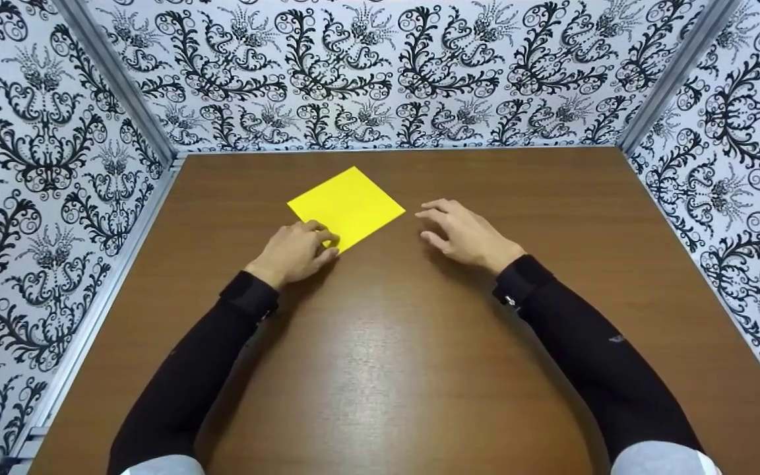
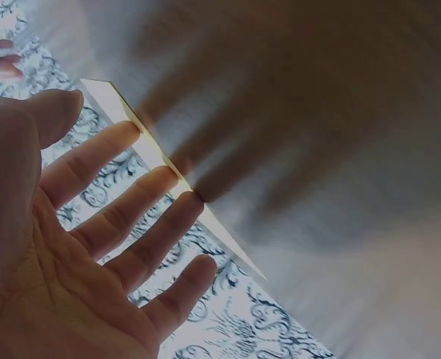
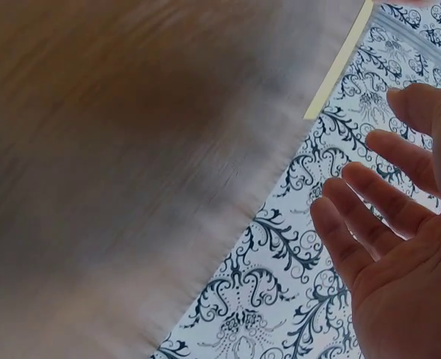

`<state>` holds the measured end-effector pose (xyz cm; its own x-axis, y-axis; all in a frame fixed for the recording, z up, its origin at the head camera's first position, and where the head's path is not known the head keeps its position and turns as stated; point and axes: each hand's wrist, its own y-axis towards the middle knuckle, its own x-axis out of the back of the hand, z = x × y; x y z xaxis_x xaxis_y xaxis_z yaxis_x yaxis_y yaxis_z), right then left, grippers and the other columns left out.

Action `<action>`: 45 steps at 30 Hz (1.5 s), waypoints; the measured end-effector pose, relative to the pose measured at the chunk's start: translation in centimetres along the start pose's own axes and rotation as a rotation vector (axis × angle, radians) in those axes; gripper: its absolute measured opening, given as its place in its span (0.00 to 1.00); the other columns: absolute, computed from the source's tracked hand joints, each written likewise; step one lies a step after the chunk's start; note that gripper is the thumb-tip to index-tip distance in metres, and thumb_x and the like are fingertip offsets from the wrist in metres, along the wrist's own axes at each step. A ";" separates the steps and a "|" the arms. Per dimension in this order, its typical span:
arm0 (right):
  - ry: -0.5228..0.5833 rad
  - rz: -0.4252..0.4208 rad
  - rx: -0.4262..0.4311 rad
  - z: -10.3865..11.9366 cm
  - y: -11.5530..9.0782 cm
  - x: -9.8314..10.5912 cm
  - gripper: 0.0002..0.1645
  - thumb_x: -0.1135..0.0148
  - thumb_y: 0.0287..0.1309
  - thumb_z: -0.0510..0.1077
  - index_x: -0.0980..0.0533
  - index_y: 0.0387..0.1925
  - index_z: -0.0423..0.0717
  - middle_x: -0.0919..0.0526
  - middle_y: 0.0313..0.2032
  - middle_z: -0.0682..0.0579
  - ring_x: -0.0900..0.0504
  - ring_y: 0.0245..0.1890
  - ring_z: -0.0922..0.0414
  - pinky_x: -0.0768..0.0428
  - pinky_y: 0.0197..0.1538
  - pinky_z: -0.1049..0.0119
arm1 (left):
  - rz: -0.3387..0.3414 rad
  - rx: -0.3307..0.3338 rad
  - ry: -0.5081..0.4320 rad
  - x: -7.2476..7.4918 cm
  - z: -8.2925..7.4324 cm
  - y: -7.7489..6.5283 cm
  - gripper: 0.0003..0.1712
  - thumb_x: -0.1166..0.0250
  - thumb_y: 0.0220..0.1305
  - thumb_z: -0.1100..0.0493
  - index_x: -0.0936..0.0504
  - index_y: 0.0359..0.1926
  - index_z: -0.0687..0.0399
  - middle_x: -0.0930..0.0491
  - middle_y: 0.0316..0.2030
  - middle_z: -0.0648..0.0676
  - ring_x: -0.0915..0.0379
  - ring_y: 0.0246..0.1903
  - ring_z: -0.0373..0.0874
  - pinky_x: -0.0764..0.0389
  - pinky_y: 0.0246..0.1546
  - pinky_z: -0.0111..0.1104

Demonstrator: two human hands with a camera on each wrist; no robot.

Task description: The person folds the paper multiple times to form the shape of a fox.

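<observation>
A square yellow sheet of paper (image 1: 352,204) lies flat on the brown wooden table, turned so one corner points to the back. My left hand (image 1: 295,251) is at its near left edge, fingertips resting on the paper and thumb by the near corner. In the left wrist view the fingers (image 2: 119,213) are spread and fairly straight, their tips on the pale strip of paper (image 2: 160,153). My right hand (image 1: 466,234) hovers just right of the sheet's right corner, holding nothing. Its fingers (image 3: 385,198) look relaxed and slightly bent in the right wrist view.
The wooden table (image 1: 380,369) spreads out under both arms. Patterned black-and-white panels (image 1: 327,72) stand at the back and both sides, joined by grey metal posts (image 1: 677,72). Black sleeves (image 1: 202,369) cover both forearms.
</observation>
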<state>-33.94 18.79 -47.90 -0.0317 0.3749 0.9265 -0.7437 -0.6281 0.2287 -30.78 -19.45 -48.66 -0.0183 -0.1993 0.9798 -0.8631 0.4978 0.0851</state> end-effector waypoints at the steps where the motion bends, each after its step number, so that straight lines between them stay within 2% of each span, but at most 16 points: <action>1: 0.000 0.002 0.007 0.1 0.2 -0.1 0.29 0.31 0.85 0.48 0.19 0.77 0.37 0.19 0.78 0.34 0.20 0.80 0.35 0.24 0.87 0.39 | -0.002 -0.008 0.006 -0.1 -0.3 0.1 0.24 0.33 0.88 0.46 0.09 0.70 0.55 0.12 0.70 0.66 0.14 0.70 0.67 0.15 0.74 0.63; 13: -0.020 0.059 0.033 1.3 1.4 -1.6 0.25 0.30 0.85 0.45 0.15 0.72 0.35 0.14 0.72 0.33 0.15 0.73 0.35 0.19 0.83 0.41 | 0.013 -0.084 0.051 -1.0 -4.4 0.8 0.23 0.34 0.89 0.44 0.08 0.70 0.50 0.11 0.69 0.64 0.14 0.68 0.66 0.14 0.73 0.61; 19: -0.046 0.072 0.063 1.8 1.8 -1.9 0.23 0.29 0.84 0.44 0.13 0.70 0.35 0.13 0.69 0.33 0.13 0.70 0.34 0.16 0.80 0.42 | 0.019 -0.114 0.088 -1.6 -5.8 1.2 0.24 0.36 0.90 0.42 0.08 0.71 0.47 0.12 0.69 0.62 0.15 0.69 0.65 0.14 0.73 0.62; 25: -0.032 0.114 0.071 1.8 2.1 -2.2 0.20 0.29 0.84 0.43 0.11 0.67 0.36 0.10 0.64 0.35 0.10 0.66 0.38 0.13 0.78 0.44 | 0.019 -0.144 0.079 -1.8 -6.8 1.5 0.23 0.36 0.90 0.42 0.08 0.70 0.47 0.11 0.68 0.61 0.14 0.67 0.64 0.13 0.71 0.61; 30: -0.027 0.133 0.074 1.8 2.0 -2.3 0.18 0.28 0.83 0.42 0.10 0.64 0.37 0.09 0.62 0.35 0.09 0.64 0.39 0.12 0.76 0.44 | 0.021 -0.142 0.064 -1.7 -7.1 1.4 0.23 0.36 0.90 0.43 0.07 0.69 0.48 0.11 0.67 0.61 0.14 0.66 0.63 0.13 0.71 0.60; 35: -0.035 0.140 0.086 1.9 1.9 -2.1 0.16 0.28 0.82 0.41 0.09 0.62 0.37 0.08 0.61 0.36 0.09 0.63 0.39 0.11 0.74 0.44 | 0.011 -0.130 0.040 -1.6 -6.7 1.6 0.23 0.35 0.90 0.44 0.08 0.70 0.49 0.11 0.68 0.62 0.15 0.67 0.64 0.13 0.71 0.60; 40: -0.024 0.138 0.096 1.9 1.6 -1.8 0.15 0.26 0.81 0.41 0.08 0.60 0.37 0.07 0.59 0.36 0.08 0.62 0.39 0.10 0.73 0.45 | 0.004 -0.087 0.051 -1.4 -5.9 2.0 0.24 0.34 0.89 0.43 0.10 0.72 0.50 0.14 0.70 0.63 0.17 0.69 0.64 0.13 0.71 0.60; 45: 0.006 0.119 0.141 1.8 1.0 -1.8 0.11 0.26 0.80 0.38 0.08 0.55 0.36 0.06 0.56 0.36 0.07 0.59 0.39 0.08 0.68 0.44 | 0.008 -0.034 0.039 -1.2 -5.0 2.6 0.25 0.32 0.87 0.45 0.11 0.73 0.51 0.16 0.73 0.63 0.18 0.71 0.65 0.13 0.70 0.61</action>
<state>-33.48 16.29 -48.76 -0.1182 0.2965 0.9477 -0.6338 -0.7572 0.1578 -30.49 -13.66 -48.65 -0.0054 -0.1627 0.9867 -0.8454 0.5278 0.0824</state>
